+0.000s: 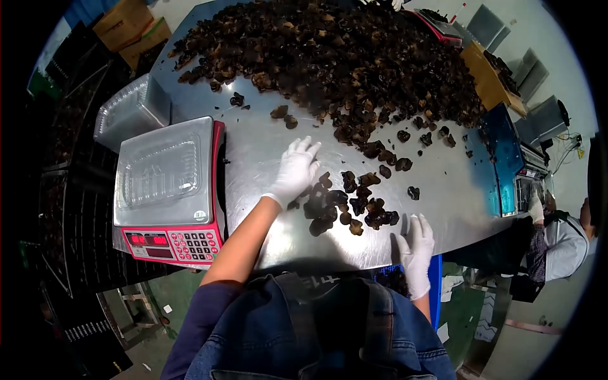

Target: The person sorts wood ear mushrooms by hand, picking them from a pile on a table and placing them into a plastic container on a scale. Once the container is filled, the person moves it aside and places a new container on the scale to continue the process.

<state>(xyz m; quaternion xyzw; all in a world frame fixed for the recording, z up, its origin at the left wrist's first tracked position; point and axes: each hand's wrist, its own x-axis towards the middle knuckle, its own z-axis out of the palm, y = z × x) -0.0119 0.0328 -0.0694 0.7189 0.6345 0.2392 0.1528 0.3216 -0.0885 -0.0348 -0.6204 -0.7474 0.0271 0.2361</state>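
My left hand (296,168), in a white glove, is over the metal table (253,133) with its fingers stretched out and nothing in them. To its right lies a small cluster of dark wood ear mushrooms (359,202). My right hand (416,253), also gloved, is at the table's near edge, fingers extended, thumb apart and holding nothing. It is just right of the same cluster. A large heap of wood ear mushrooms (329,57) covers the far side. Left of my left arm stands a red digital scale (218,183) with a clear plastic tray (161,171) on its platform.
Stacked clear plastic containers (136,107) stand behind the scale. A blue bin (435,288) is below the near edge. At right, another person (563,247) works by more equipment. Another person's gloved hands (396,4) show at the top. Cardboard boxes (130,28) are at upper left.
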